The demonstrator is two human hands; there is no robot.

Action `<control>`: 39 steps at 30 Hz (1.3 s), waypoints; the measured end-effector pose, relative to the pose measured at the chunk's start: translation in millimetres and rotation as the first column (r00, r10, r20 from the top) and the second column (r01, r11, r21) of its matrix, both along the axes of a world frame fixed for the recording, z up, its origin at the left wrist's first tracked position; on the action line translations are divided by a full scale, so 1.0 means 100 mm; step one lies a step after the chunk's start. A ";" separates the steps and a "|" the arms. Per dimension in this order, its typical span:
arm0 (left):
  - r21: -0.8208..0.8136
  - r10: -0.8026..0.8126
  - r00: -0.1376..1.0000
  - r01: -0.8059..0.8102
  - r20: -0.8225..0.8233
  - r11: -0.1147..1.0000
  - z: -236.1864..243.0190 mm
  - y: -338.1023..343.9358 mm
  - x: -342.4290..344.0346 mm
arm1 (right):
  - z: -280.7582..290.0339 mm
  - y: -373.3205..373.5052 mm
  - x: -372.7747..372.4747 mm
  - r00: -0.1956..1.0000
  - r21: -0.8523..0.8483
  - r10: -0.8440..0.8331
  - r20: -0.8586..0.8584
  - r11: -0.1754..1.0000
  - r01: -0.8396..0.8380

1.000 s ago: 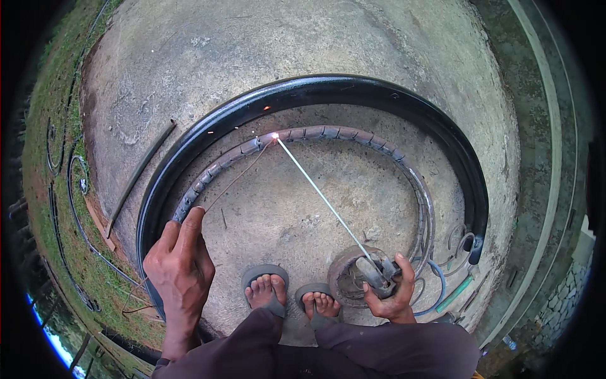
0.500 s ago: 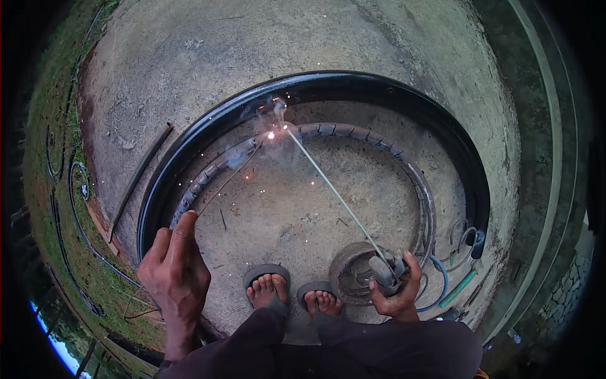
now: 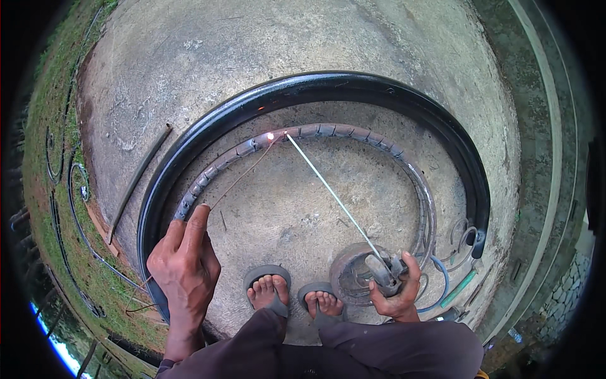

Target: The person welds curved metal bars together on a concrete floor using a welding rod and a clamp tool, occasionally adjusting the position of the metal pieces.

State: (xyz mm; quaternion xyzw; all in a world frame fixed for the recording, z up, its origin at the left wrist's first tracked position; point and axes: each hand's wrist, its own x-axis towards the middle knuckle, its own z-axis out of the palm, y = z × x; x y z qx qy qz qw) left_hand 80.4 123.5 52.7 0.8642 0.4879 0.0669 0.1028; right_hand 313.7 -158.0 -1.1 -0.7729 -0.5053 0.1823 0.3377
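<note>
Arching outside the notched pipe lies black tubing.

The arched pipe is glossy black, the hoop brownish grey with short dark stripes, the rod pale mint, the wire rusty brown, the sandals grey, the trousers dark purplish, and the concrete mottled grey.

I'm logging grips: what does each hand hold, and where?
Left hand: thin brown rod, by its nearer part. Right hand: grey clamp, by its nearer part; the clamp holds the pale rod by its lower end.
</note>
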 end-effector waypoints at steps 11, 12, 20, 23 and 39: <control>-0.005 -0.001 1.000 0.001 0.013 1.000 -0.03 0.00 0.03 | -0.01 0.01 0.01 1.000 -0.005 0.001 -0.018 1.000 -0.001; -0.009 0.003 1.000 -0.003 0.016 1.000 -0.04 0.00 0.03 | 0.01 0.03 0.01 1.000 -0.013 0.006 -0.013 1.000 -0.006; -0.020 0.007 1.000 -0.007 -0.011 1.000 -0.02 0.01 0.05 | -0.09 -0.03 0.00 0.991 0.046 -0.049 -0.122 0.997 0.055; -0.015 0.005 1.000 -0.005 0.003 1.000 -0.02 0.01 0.05 | -0.01 0.05 0.04 1.000 0.023 0.010 0.025 1.000 -0.010; -0.030 0.009 1.000 -0.010 -0.007 1.000 -0.02 0.01 0.04 | -0.03 0.00 0.03 0.998 -0.045 0.052 -0.047 0.998 -0.054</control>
